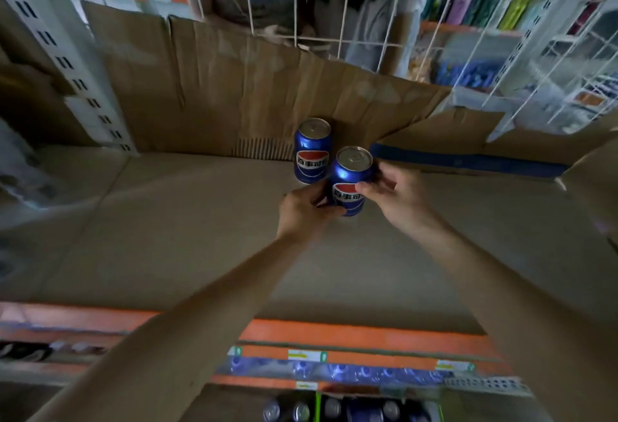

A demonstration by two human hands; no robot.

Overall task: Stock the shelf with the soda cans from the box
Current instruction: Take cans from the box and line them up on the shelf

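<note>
Blue Pepsi cans, two, stand upright on the cardboard-lined shelf (167, 221). Both hands grip the near can (351, 184): left hand (302, 209) fingers curl round its base, right hand (389, 192) fingers pinch its side. The far can (312, 156) stands just beyond, Chinese lettering on both logos.

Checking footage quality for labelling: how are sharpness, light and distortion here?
Head view: dim, flat light; the two cans, front can and back can, are fairly sharp with glare on their tops; edges smear into blur; wide-angle bending curves the shelf upright.
</note>
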